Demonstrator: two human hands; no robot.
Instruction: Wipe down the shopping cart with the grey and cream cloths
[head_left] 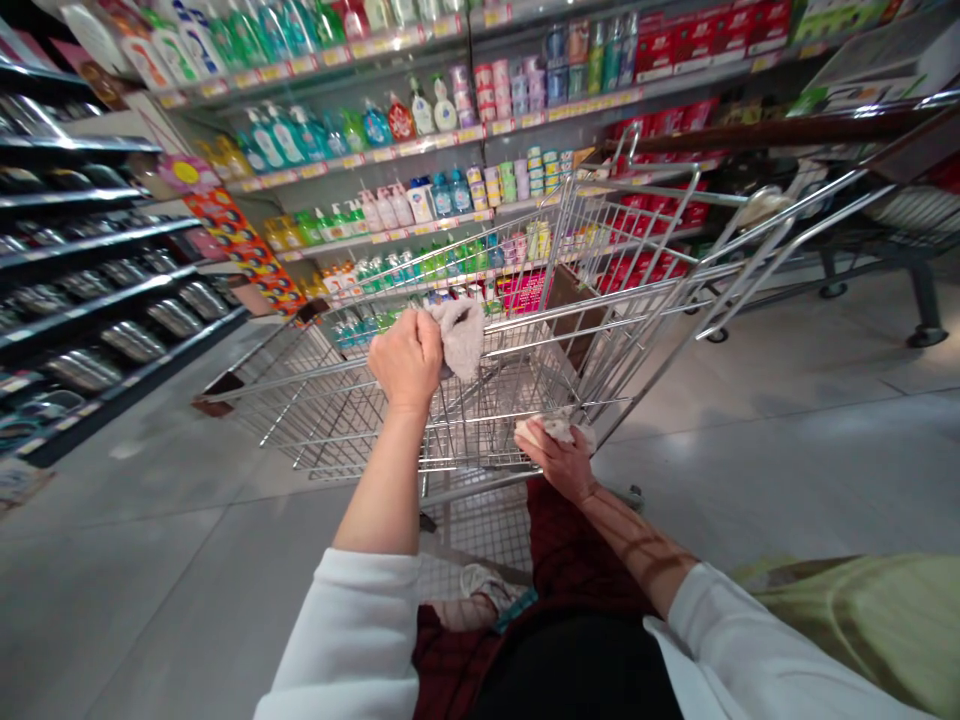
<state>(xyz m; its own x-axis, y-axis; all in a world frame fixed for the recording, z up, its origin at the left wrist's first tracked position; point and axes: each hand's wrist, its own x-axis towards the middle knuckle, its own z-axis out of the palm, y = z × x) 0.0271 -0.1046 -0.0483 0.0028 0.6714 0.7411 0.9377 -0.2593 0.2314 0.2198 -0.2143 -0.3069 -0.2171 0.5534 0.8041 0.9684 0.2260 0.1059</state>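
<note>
A metal wire shopping cart point(495, 375) stands crosswise right in front of me. My left hand point(406, 360) is closed at the cart's upper side rail, gripping a greyish-white cloth point(463, 335) that hangs over the rail. Lower down, my right hand point(559, 455) presses a second pale cloth point(559, 428) against the wires near the bottom of the cart's side. Its fingers are bent round the cloth, and part of the cloth is hidden beneath them. Through the wires, the cart's basket shows a brown panel point(574, 318) toward its handle end.
Shelves of pump bottles point(397, 120) and tubs line the far side. Metal bowls point(135, 340) fill racks at the left. Another cart point(922, 215) with dark wheels stands at the right. Yellow-green fabric point(862, 620) lies near my right arm. Grey floor tiles point(165, 590) spread around.
</note>
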